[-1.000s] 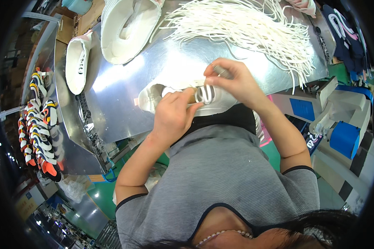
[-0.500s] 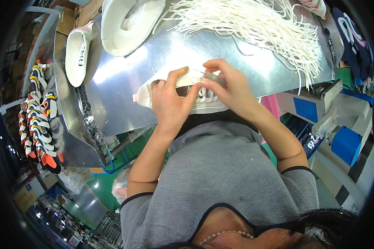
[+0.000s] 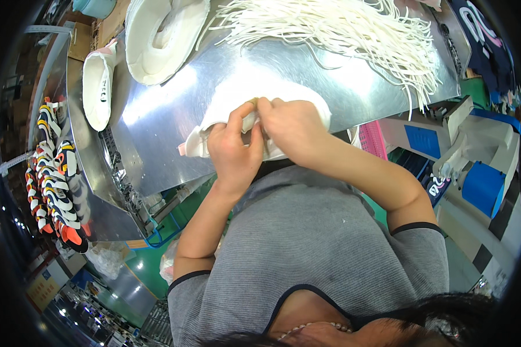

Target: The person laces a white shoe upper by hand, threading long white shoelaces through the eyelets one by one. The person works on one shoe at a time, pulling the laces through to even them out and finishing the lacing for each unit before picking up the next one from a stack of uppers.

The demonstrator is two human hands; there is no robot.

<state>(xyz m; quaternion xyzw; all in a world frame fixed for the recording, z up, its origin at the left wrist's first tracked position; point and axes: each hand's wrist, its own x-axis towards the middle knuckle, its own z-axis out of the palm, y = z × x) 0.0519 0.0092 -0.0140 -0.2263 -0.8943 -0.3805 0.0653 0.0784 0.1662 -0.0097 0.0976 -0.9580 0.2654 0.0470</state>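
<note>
A white shoe upper (image 3: 197, 143) with a small pink heel tab lies on the metal table in front of me, partly covered by both hands. My left hand (image 3: 235, 144) is closed on its edge at the opening, thumb and index finger pinching the material. Right beside it, my right hand (image 3: 292, 127) is closed, its fingertips meeting my left index finger over the upper. What the right fingertips pinch is hidden behind the hand. Farther off on the table lies a large heap of white shoelaces (image 3: 336, 32).
The metal table (image 3: 156, 141) carries a stack of white uppers (image 3: 147, 66) and a single white upper (image 3: 97, 87) at the left. Multicoloured shoe parts (image 3: 55, 179) stand in rows beyond the left edge. At right are a machine with blue panels (image 3: 480, 194) and a pink basket (image 3: 371, 139).
My right hand has moved left to meet the left fingertips and now covers the eyelet area. The upper has turned slightly, its toe side pointing farther away. The whole view has shifted a little.
</note>
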